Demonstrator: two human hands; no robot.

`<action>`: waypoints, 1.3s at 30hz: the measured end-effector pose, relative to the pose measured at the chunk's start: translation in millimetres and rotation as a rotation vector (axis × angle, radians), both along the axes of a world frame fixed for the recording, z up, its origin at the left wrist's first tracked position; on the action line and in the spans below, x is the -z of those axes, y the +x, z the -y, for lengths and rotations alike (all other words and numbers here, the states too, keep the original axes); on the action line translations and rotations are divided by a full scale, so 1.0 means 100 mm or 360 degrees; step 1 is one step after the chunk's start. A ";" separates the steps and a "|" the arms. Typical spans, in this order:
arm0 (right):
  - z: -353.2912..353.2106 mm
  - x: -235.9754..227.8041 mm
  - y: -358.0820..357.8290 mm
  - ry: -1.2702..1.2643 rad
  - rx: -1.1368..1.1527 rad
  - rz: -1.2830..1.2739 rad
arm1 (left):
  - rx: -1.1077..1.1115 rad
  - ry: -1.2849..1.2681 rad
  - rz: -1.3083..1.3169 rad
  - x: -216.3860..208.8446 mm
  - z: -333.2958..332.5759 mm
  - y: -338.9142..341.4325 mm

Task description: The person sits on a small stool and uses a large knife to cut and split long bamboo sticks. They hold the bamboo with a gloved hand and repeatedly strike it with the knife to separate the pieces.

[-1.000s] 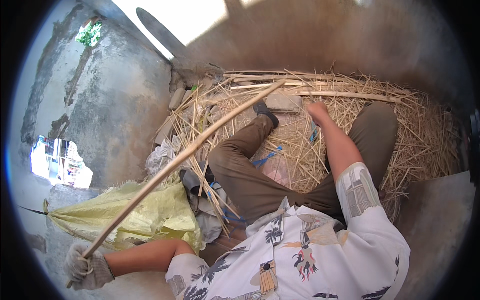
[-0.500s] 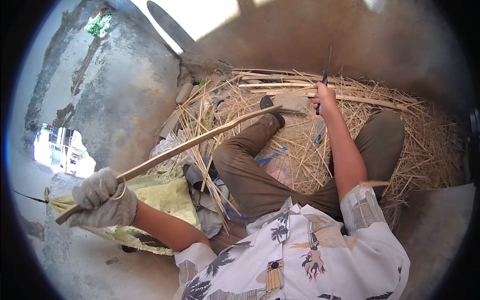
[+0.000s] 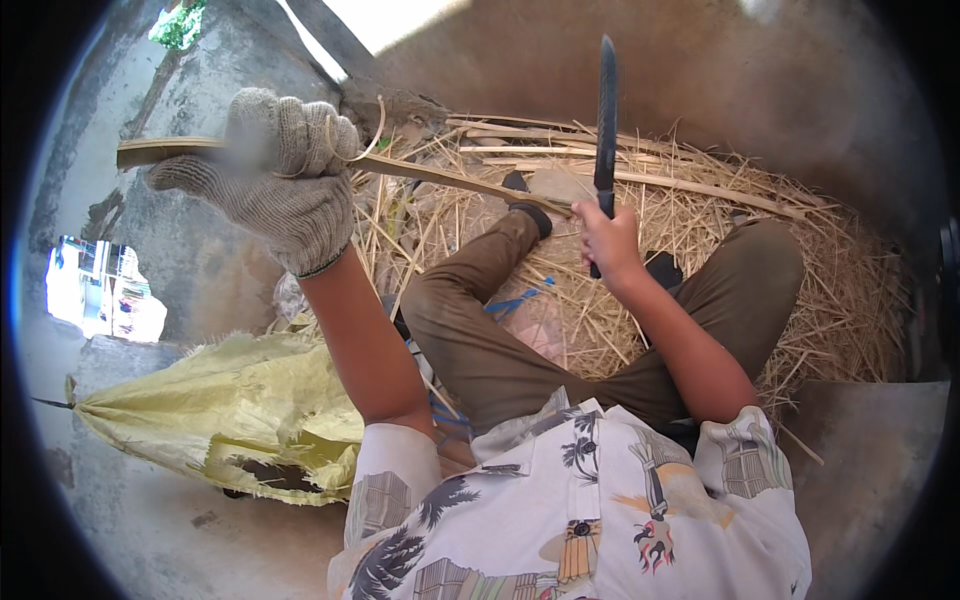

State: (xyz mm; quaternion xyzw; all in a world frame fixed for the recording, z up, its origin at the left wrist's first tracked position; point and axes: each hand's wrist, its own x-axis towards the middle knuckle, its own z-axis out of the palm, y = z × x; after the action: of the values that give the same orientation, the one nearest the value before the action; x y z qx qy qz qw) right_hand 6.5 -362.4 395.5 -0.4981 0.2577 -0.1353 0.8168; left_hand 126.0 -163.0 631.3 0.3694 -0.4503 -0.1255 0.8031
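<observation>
My left hand [image 3: 280, 180], in a grey knitted glove, is closed around a long flat strip of bamboo or wood [image 3: 455, 181]. The strip lies nearly level, its near end sticking out left of the glove and its far end reaching close to my right hand. A thin curled shaving [image 3: 375, 135] stands up beside the glove. My bare right hand [image 3: 612, 240] grips the black handle of a knife [image 3: 607, 120]. The long dark blade points upward, away from me. Whether the strip's far end touches the right hand or the knife, I cannot tell.
Shavings and split strips [image 3: 830, 270] cover the floor around my bent legs. Longer strips [image 3: 690, 187] lie along the back wall, near a pale block [image 3: 560, 186]. A torn yellow woven sack [image 3: 250, 390] lies at my left. Blue ribbon pieces [image 3: 520, 300] lie between my legs.
My left hand has risen and moved away from me with the strip, which swung from a slant to nearly level. My right hand has shifted left and nearer, the knife's blade now showing broadly.
</observation>
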 end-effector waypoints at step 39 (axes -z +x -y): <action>1.03 -0.97 -0.69 -0.0037 0.0451 0.0371 | -0.0726 -0.0589 -0.0199 -0.51 -1.81 0.50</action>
State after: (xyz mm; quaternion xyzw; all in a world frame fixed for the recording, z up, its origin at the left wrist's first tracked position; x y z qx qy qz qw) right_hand -62.5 -465.8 492.6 -0.4471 0.2274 -0.3088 0.8081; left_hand 176.0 17.9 682.1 0.3001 -0.3204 0.1199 0.8905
